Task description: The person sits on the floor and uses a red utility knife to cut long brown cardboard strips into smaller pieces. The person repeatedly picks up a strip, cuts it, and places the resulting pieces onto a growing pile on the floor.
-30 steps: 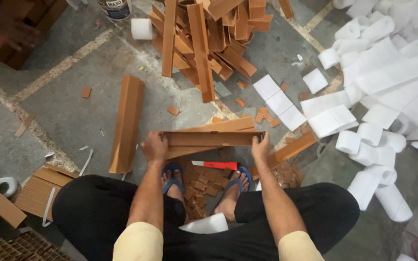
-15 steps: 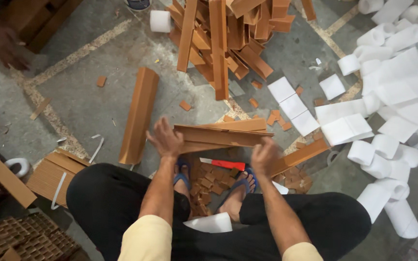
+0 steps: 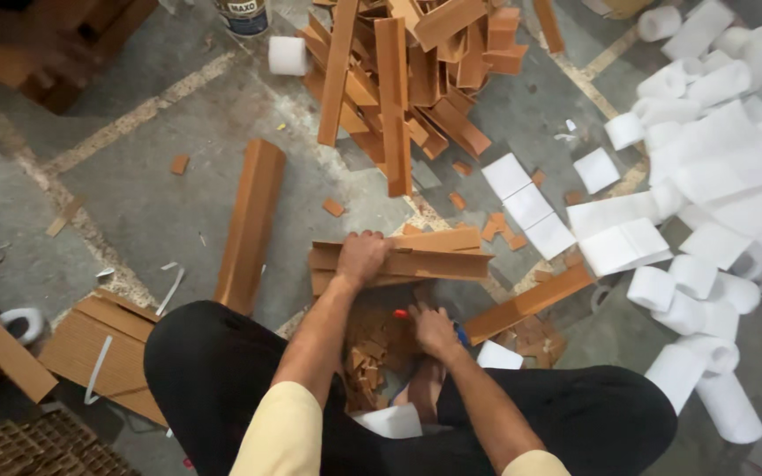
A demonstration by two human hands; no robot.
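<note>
On the floor between the knees, the bundle of brown angle strips is gripped by the left hand. The right hand is lowered over scraps, apparently at a red-handled tool; its grip cannot be told. The bundle is best kept squared and pinned.

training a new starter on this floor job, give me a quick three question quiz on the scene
1. True or false: the left hand rests on the stack of long orange cardboard angle strips.
2. Where is the right hand: A on the white foam rolls, B low by the small orange offcuts, C on the metal can?
3. What lies alone on the grey concrete floor, left of the stack?

Key: 1 true. 2 B. 3 a long orange strip.
</note>
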